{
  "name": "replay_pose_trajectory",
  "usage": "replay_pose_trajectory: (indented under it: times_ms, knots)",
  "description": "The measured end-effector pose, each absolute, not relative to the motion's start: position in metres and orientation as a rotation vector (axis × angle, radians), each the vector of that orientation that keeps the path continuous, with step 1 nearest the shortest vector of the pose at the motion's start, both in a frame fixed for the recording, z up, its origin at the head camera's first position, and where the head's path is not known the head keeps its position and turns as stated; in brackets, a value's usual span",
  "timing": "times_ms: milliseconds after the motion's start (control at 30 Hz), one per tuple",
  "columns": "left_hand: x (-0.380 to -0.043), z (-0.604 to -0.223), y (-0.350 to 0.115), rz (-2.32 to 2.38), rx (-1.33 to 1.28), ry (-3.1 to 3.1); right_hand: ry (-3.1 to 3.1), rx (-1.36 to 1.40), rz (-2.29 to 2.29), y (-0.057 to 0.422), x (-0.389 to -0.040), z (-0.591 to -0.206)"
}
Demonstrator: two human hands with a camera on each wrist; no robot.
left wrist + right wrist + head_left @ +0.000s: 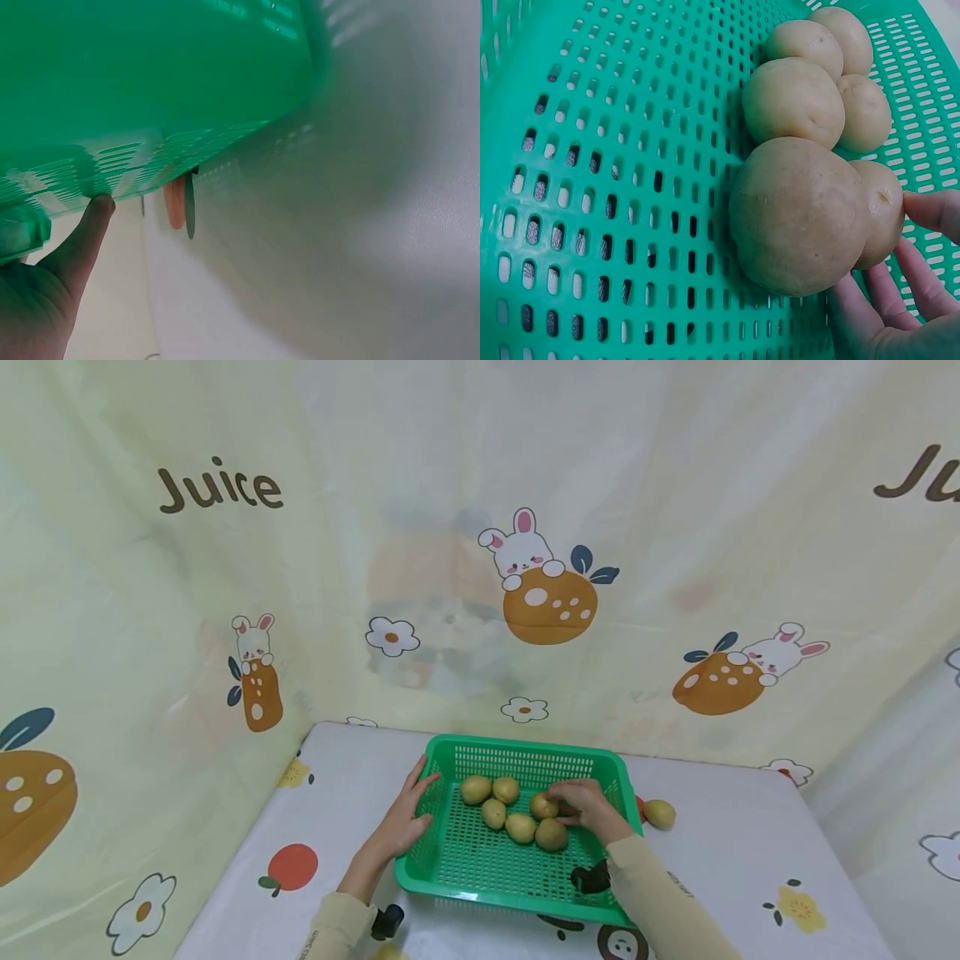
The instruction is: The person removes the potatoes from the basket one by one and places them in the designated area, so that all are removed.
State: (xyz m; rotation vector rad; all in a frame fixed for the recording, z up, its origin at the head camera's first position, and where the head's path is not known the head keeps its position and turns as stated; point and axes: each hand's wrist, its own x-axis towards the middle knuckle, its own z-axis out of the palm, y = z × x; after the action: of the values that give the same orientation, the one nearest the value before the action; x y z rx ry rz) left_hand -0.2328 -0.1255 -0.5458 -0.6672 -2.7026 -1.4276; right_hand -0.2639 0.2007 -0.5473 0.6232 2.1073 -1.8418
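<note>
A green plastic basket (495,893) stands on the table with several potatoes (520,828) inside it. My left hand (401,822) rests against the basket's left side, fingers spread at the rim. In the left wrist view its thumb (86,236) touches the slotted outer wall; the other fingers are mostly hidden. Inside the basket, my right hand (588,806) holds a potato (883,214) between thumb and fingers. A larger brownish potato (795,217) lies right beside that one, partly covering it in the right wrist view.
One more potato (660,814) lies on the table just right of the basket. The printed white tablecloth (720,852) covers the table. Patterned curtains (450,460) hang behind it and at both sides.
</note>
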Motion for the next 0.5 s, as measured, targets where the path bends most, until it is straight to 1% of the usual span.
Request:
replay_pose_trajectory:
  times_ms: [233, 500]
  knots:
    - [-0.233, -0.546, -0.124, -1.425, -0.654, -2.708, 2.027, 0.662, -1.932, 0.205, -0.267, -0.545]
    - [-0.233, -0.547, -0.124, -1.423, -0.640, -2.716, 1.952, 0.619, -2.008, 0.213, -0.266, -0.538]
